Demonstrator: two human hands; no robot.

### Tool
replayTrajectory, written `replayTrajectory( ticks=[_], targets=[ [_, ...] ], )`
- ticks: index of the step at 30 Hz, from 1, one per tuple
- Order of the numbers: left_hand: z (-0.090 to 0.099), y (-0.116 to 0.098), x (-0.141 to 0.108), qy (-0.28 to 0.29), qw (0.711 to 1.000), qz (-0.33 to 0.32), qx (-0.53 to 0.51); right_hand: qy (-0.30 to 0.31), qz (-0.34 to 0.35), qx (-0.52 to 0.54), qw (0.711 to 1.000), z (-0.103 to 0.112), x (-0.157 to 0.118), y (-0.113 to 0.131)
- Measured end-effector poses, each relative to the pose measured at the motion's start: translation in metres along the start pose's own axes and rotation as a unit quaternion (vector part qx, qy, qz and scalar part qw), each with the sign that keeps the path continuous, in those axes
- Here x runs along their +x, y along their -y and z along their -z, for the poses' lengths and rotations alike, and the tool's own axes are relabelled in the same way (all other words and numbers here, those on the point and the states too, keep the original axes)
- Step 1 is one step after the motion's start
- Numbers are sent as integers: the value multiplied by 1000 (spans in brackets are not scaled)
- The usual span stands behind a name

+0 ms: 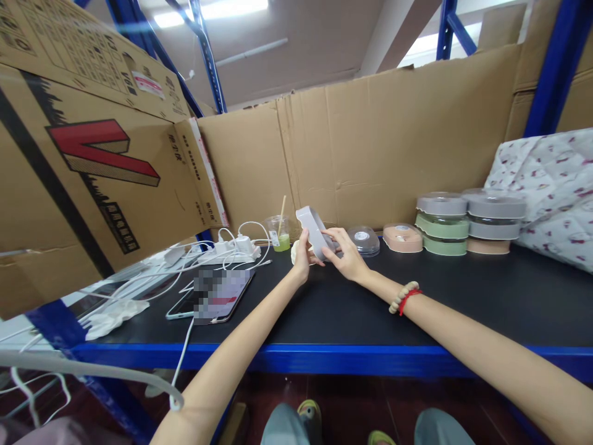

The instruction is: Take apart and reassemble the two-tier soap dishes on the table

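A curved grey plastic box part (313,230) is held up on its edge above the black shelf, gripped from both sides. My left hand (302,258) is closed on its lower left side. From the right, my right hand (346,254) has its fingers on the same part near its lower end. Behind my left hand a small cream-coloured item (293,250) shows only in part. Just right of my right hand lie clear plastic lids (364,241). Farther right sits a peach box with a clear cover (402,238).
Stacked green boxes (441,236) and grey boxes (493,230) stand at the right, beside a patterned white cloth bundle (551,191). Left are a drink cup (280,241), a power strip (231,252) with cables, and phones (234,293). A large carton (106,204) overhangs the left side.
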State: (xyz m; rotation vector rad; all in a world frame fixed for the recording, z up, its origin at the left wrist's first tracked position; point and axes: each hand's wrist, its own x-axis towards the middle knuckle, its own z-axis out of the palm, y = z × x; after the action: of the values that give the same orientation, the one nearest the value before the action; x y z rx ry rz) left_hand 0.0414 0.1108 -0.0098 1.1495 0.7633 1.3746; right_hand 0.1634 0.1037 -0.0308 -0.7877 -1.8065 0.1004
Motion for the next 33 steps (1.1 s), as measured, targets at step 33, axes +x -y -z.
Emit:
replayTrajectory(
  ticks=[33],
  targets=[
    [20,-17,6,-41,994,97,-9,-228,-129,-127,957,15,9,-22]
  ],
)
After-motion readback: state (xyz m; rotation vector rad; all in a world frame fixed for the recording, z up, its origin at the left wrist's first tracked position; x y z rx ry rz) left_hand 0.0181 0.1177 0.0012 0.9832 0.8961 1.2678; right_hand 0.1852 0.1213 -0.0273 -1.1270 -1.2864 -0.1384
